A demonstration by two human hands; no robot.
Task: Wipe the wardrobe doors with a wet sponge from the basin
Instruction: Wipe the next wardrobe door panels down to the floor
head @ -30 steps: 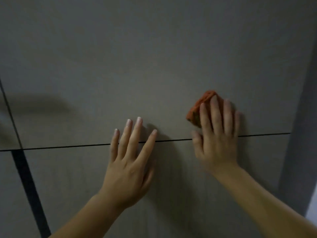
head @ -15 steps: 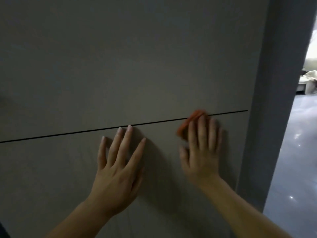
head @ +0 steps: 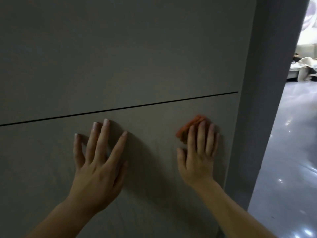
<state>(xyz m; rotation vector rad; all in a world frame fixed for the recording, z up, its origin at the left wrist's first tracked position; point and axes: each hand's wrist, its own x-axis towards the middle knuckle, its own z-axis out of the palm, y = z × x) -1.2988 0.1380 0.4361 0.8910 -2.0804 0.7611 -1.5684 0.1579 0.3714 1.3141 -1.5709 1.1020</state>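
The grey wardrobe door (head: 120, 57) fills most of the view, with a thin dark seam (head: 154, 103) running across it. My right hand (head: 199, 152) presses an orange sponge (head: 190, 125) flat against the lower panel, just below the seam and near the door's right edge. Its fingers are straight and cover most of the sponge. My left hand (head: 99, 160) rests flat on the same panel to the left, fingers spread, holding nothing.
A dark grey side post (head: 264, 100) borders the door on the right. Beyond it lies a glossy grey floor (head: 288, 160) and, far off, pale furniture (head: 303, 67).
My right hand slid the sponge down from above the seam onto the lower panel and toward the right edge. The view swung right, showing the post and floor.
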